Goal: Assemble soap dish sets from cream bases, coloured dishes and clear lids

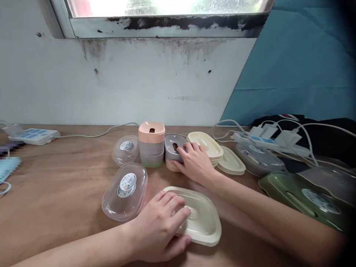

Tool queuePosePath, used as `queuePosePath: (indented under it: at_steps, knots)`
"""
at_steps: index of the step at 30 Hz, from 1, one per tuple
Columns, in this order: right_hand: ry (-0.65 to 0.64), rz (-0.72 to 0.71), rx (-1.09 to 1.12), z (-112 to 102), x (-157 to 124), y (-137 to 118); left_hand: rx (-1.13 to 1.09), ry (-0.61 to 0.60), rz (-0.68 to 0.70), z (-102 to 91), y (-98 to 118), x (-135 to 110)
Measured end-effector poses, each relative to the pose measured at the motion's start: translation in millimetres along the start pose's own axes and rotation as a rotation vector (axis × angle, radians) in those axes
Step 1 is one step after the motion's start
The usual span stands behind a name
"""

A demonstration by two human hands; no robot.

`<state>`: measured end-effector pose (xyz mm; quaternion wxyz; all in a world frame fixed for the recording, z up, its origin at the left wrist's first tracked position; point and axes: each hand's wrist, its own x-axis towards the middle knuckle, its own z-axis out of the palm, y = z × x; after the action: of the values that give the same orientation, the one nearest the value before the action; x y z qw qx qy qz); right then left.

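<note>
My left hand (160,226) lies on a cream oval container lid (204,218) at the front of the wooden table (69,174), fingers curled over its raised middle and thumb under its near edge. My right hand (194,161) grips a small grey container (172,145) that sits on a tan one, fingers wrapped round its right side. Just to its left stands a stack of small containers topped by a pink lid (151,132). A clear oval lid with a sticker (125,191) lies left of my left hand.
A smaller clear lid (125,149) lies behind the big one. Cream containers (205,144), a cream lid (231,161), a grey lid (258,158) and a green lid (300,194) lie to the right. Power strips (32,135) and white cables (278,141) sit along the wall.
</note>
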<state>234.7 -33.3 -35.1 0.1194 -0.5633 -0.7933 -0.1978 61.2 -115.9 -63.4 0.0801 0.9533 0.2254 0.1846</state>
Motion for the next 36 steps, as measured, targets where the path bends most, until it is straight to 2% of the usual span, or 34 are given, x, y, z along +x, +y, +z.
queuePosePath:
  at_steps: [4, 7, 8, 9, 11, 12, 14, 17, 20, 24, 27, 29, 31, 32, 36]
  knots:
    - [0.031, -0.027, 0.022, 0, -7, 3, -0.025, -0.057, -0.007, -0.4, 2, 1]
    - [0.043, -0.128, 0.233, -16, -26, 12, -0.034, -0.076, -0.017, -0.9, 3, 0]
    - [0.004, -0.201, 0.359, -23, -35, 16, -0.039, -0.081, -0.010, -1.4, 3, -1]
    - [-0.087, -0.292, 0.497, -30, -46, 20, -0.044, -0.086, 0.003, -1.9, 3, -1]
    - [-0.334, -0.466, 0.734, -40, -72, 25, -0.053, -0.100, 0.042, -2.9, 3, 0]
    - [-0.422, -0.499, 0.795, -42, -86, 26, -0.053, -0.105, 0.065, -3.0, 3, 1]
    - [-0.436, -0.419, 0.796, -40, -113, 25, -0.046, -0.101, 0.101, -2.1, 3, 3]
    - [-0.330, -0.203, 0.721, -30, -144, 17, -0.017, -0.055, 0.096, 1.5, 5, 4]
    - [-0.216, -0.071, 0.692, -29, -158, 13, 0.002, 0.021, 0.053, 5.2, 7, 3]
    - [-0.101, 0.107, 0.609, -49, -158, 32, -0.001, 0.073, 0.024, 7.2, 6, 0]
    - [0.023, 0.263, 0.486, -64, -147, 66, -0.019, 0.030, 0.025, 7.3, 4, 0]
    - [0.114, 0.339, 0.308, -66, -132, 94, -0.031, 0.003, 0.037, 7.1, 4, 1]
    - [0.086, 0.360, 0.118, -59, -112, 121, -0.045, -0.023, 0.040, 6.9, 5, 2]
    - [0.023, 0.357, 0.044, -52, -100, 132, -0.051, -0.031, 0.036, 6.8, 5, 3]
    - [-0.094, 0.295, 0.041, -14, -61, 154, -0.064, -0.034, 0.021, 6.8, 5, 3]
